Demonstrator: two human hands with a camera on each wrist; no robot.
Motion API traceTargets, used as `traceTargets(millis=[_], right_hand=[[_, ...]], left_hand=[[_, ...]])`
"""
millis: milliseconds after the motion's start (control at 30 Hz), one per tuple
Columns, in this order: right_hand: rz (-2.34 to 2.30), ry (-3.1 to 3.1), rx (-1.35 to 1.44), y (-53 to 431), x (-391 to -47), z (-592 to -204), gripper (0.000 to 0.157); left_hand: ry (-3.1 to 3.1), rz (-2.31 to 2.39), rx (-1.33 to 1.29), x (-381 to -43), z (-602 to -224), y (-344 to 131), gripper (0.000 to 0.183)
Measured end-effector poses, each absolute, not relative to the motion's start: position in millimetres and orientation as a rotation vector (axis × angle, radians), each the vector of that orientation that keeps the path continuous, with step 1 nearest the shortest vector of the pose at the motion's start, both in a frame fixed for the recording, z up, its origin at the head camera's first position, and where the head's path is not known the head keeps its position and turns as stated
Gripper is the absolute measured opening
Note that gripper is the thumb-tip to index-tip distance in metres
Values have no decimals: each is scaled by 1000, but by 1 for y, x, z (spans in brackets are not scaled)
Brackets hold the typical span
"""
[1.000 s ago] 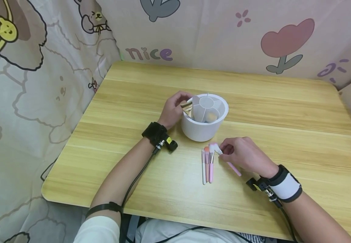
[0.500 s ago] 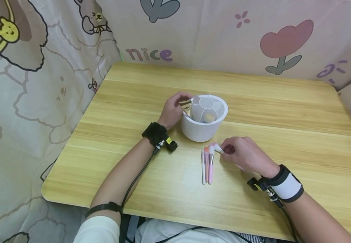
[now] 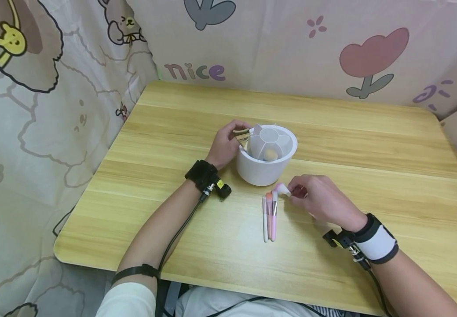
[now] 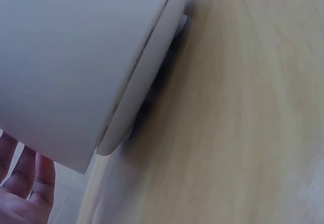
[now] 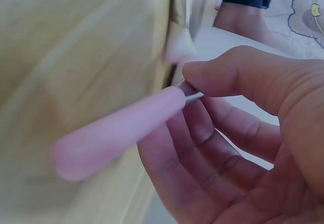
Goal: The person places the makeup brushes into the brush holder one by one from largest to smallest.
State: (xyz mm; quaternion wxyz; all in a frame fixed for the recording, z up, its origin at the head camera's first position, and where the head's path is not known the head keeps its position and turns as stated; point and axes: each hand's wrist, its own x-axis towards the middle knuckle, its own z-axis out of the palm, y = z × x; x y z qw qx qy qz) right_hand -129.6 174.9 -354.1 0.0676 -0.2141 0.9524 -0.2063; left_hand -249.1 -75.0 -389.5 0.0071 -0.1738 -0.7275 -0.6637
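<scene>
Three brushes (image 3: pixel 269 218) lie on the table (image 3: pixel 212 240) at the right hand's (image 3: pixel 318 197) 8 o'clock; that hand pinches a pink brush (image 5: pixel 119 128), long axis angled, bristles toward 10 o'clock, where the white tub (image 3: pixel 257 172) stands, its 9 o'clock side cupped by the left hand (image 3: pixel 222 147).

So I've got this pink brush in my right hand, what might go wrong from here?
The pink brush may swivel or slip, since the right hand pinches it just past the handle.
Its head is right by the three lying brushes, so it might knock them askew.
Gold-coloured pieces stick out at the rim of the white pot, beside the left hand; a bump could dislodge them.
</scene>
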Motion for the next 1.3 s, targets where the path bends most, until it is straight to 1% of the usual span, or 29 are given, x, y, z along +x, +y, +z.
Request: traceTargets(millis=[233,533,867,1133,1300], right_hand=[[-666,2866,-721,169,-131,-342,6],[-701,2875,-808,165,-127,-328,9],[-801,2906,-948,164,-126,-312,14],[-882,2945,-999,162,-127,-306,14],[-966,2953,-1063,162,-129,-299,16]], left_hand=[[-2297,-2068,-543,-228,-364,-77,40],[-2295,-2062,-537,-249,-393,-74,39],[-2322,-2070,-515,-229,-364,-77,41],[-2339,-2038,-519,-227,-363,-77,45],[-2344,-2031,-518,-226,-362,-78,45]])
